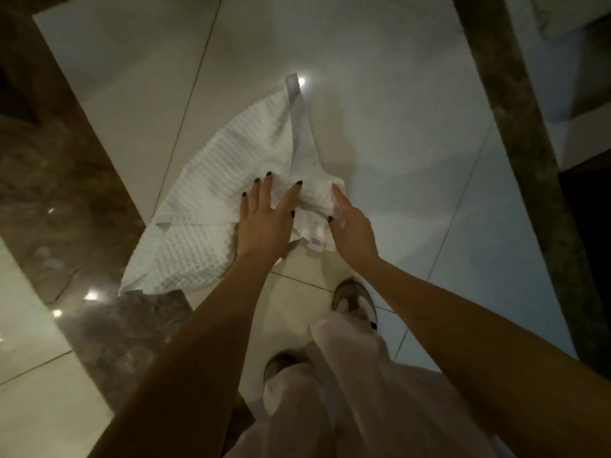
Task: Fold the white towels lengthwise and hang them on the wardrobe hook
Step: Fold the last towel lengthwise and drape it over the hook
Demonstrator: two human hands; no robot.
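1. Towel (211, 193) is hanging above the tiled floor (396, 94), bunching where the right hand (353, 226) is pinching a fold between thumb and forefinger. The left hand (264, 219) is lying spread on the cloth just beside that pinch, fingers straight, clasping nothing.
2. Most of the cloth is sagging away from the pinch on the left hand's side, so its weight is probably tugging the fold loose.
3. With only 1 hand actually holding, the edges are likely drifting out of line, leaving the lengthwise fold crooked.
4. Corners beyond and below the grip are dangling free and risking the floor.
5. No hook is showing.
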